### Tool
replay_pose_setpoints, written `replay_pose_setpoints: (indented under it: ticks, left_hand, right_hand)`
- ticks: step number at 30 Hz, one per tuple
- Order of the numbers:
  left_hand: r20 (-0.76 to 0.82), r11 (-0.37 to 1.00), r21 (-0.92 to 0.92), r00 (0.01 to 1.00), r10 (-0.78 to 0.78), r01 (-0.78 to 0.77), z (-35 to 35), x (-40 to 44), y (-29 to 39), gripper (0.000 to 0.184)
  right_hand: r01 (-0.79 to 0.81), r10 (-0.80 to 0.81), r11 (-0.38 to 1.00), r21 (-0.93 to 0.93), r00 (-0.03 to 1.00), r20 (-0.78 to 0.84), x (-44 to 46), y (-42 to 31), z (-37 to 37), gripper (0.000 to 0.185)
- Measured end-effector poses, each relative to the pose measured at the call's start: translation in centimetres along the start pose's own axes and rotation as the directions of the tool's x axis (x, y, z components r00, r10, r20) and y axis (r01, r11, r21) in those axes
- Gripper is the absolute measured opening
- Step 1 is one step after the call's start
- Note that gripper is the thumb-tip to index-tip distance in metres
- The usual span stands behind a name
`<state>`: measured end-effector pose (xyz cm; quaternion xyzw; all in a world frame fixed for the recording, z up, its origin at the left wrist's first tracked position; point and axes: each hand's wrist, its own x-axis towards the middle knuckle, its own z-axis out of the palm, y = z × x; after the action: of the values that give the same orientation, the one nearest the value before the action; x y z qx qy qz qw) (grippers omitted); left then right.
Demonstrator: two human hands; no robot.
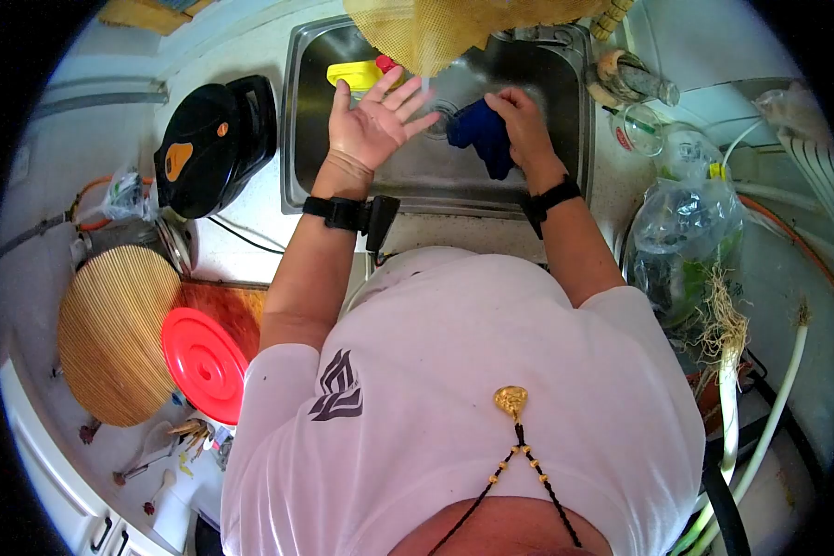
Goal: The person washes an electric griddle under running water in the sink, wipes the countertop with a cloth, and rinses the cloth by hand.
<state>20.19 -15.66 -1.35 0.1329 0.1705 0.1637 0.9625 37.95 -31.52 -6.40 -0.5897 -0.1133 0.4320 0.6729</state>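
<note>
My left hand (372, 125) is held palm up over the sink (292, 148), its fingers spread and nothing in it. A whitish streak like running water (426, 51) comes down by its fingertips. In my right hand (525, 130) is a bunched dark blue cloth (480, 137), pinched at its upper right edge and hanging over the basin. Close to the drain (443, 113) are both the cloth and my left fingers. Behind my left hand lies a yellow object (354, 74) with a red part (385, 63), probably a bottle.
Yellow mesh (417, 28) hangs over the sink's far side, partly hiding the tap (551, 35). A black appliance (215, 148) stands at the left. On the right are a glass jar (638, 130), plastic bags (686, 218) and long leeks (729, 398). A red lid (204, 366) leans lower left.
</note>
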Motion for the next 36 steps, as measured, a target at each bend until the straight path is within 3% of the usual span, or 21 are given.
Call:
replay_pose_setpoints:
  ticks: [1,2,4,11,13,17,19,20,22,26,28,31,35,36]
  left_hand:
    - [0.108,0.999,-0.042,0.994,-0.026,0.031,-0.2,0.1,0.0,0.088]
    - [0.107,0.999,-0.042,0.994,-0.028,0.033,-0.4,0.1,0.0,0.088]
    - [-0.054,0.998,0.059,0.999,0.007,-0.004,1.6,-0.1,-0.4,0.091]
    - [-0.095,0.993,0.097,0.994,-0.056,0.065,1.4,3.6,-2.2,0.089]
    - [-0.177,0.992,0.064,0.980,-0.093,0.106,1.5,4.4,-2.9,0.081]
    - [-0.190,0.986,0.082,0.973,-0.128,0.145,1.0,5.0,-3.3,0.074]
    - [-0.508,0.906,0.260,0.845,-0.166,0.334,0.9,5.2,-3.2,0.055]
    - [-0.510,0.904,0.260,0.843,-0.169,0.339,0.5,5.1,-3.4,0.055]
    - [-0.648,0.633,0.602,0.761,0.032,0.487,-0.9,4.9,-3.9,0.046]
    - [-0.527,0.525,0.707,0.848,-0.058,0.474,-1.9,3.3,-4.1,0.042]
    - [-0.492,0.441,0.759,0.866,-0.094,0.479,-1.4,2.7,-4.8,0.046]
    - [-0.435,0.411,0.811,0.899,-0.054,0.417,-2.3,2.5,-5.2,0.041]
    - [-0.392,0.363,0.865,0.918,0.060,0.345,-4.2,2.1,-3.7,0.031]
    - [-0.343,0.364,0.881,0.938,0.048,0.303,-4.6,1.9,-3.0,0.027]
  right_hand:
    - [-0.020,0.020,1.000,-0.004,1.000,-0.005,-0.1,0.0,0.0,0.020]
    - [-0.021,0.021,1.000,-0.003,1.000,-0.007,0.0,0.2,-0.1,0.020]
    - [-0.035,0.035,0.999,0.031,0.999,0.001,0.3,0.8,-0.2,0.019]
    - [-0.048,0.050,0.998,0.048,0.997,-0.058,1.0,1.4,-0.7,0.018]
    - [-0.033,0.035,0.999,0.012,0.991,-0.126,1.1,1.4,-0.8,0.019]
    - [-0.037,0.045,0.996,0.076,0.994,-0.099,1.1,1.7,-1.4,0.019]
    - [-0.021,0.017,0.999,-0.032,0.991,-0.132,1.2,1.9,-1.7,0.020]
    - [-0.023,0.019,0.999,-0.028,0.991,-0.136,1.2,2.1,-1.8,0.020]
    - [-0.019,0.007,0.995,-0.095,0.992,-0.124,1.0,1.9,-1.5,0.019]
    - [-0.078,0.067,0.994,-0.074,0.988,-0.139,0.0,0.9,-0.2,0.018]
    - [-0.168,0.163,0.974,0.153,0.986,0.048,-0.2,1.0,0.1,0.021]
    - [-0.163,0.128,0.942,0.292,0.982,0.138,-0.6,0.9,1.0,0.021]
    - [-0.098,0.065,0.966,0.240,0.988,0.138,0.1,1.7,1.1,0.020]
    - [-0.052,0.043,0.996,0.079,0.992,0.115,0.0,1.5,1.2,0.021]
